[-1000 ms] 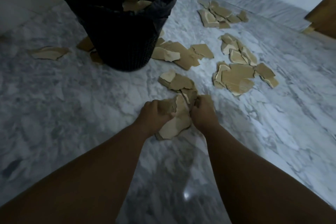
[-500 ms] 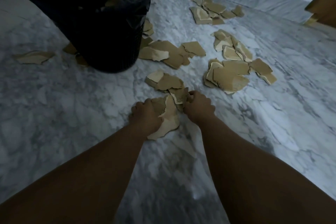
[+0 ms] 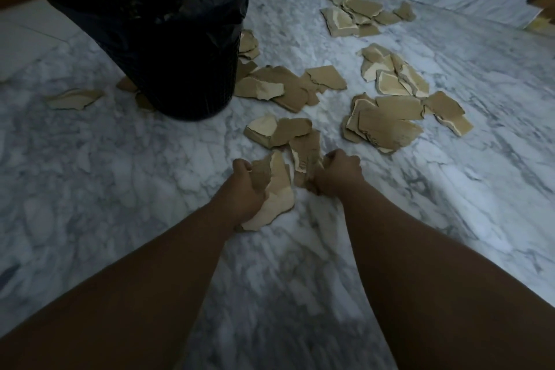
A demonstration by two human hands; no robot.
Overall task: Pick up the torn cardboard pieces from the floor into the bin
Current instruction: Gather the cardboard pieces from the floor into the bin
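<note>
Two bare forearms reach in from the bottom edge over the marble floor (image 3: 120,189). The left hand (image 3: 246,192) has its fingers curled round a big piece (image 3: 280,198), torn-edged, pale at its near end and brown at the top. Just beside it, the right hand (image 3: 339,173) is curled round the near end of a brown strip (image 3: 306,150); its fingertips are hidden under the hand.

The strip's far end touches a small heap (image 3: 276,132) of ragged brown and cream scraps. A wider heap (image 3: 384,126) lies to the right, and more scraps (image 3: 279,87) lie against the bin (image 3: 180,69). The bin is black mesh with a dark liner (image 3: 210,9), its top cut off by the frame and its inside too dim to read. It partly hides some scraps at its base. A lone piece (image 3: 75,98) lies to its left, and far heaps (image 3: 354,12) are scattered towards the wall.
</note>
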